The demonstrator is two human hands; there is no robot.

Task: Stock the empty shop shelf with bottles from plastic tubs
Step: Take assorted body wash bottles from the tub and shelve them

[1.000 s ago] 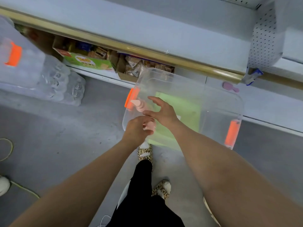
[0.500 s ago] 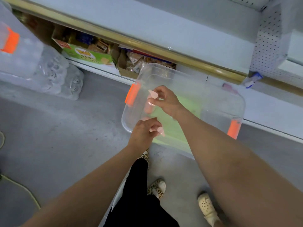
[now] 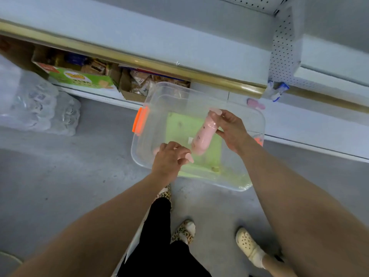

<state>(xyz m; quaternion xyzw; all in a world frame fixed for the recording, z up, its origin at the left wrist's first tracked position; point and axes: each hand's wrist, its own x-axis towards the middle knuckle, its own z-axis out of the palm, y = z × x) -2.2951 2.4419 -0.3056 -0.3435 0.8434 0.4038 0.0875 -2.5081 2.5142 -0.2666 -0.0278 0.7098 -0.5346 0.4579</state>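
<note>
Lifted higher over the tub point(image 3: 169, 85), one pink bottle point(image 3: 203, 136) is pinched by the right hand point(image 3: 231, 130); a second bottle point(image 3: 189, 157) is clasped in the left hand point(image 3: 169, 158). Unloading is judged in hand: both are next to be stood on the shelf point(image 3: 139, 35).

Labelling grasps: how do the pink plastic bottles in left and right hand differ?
Right-hand pink bottle shows almost whole; left-hand pink bottle only peeks from the fist. Right hand pinches its bottle near the cap; left hand wraps its bottle. Both pink, held over the clear plastic tub.
</note>
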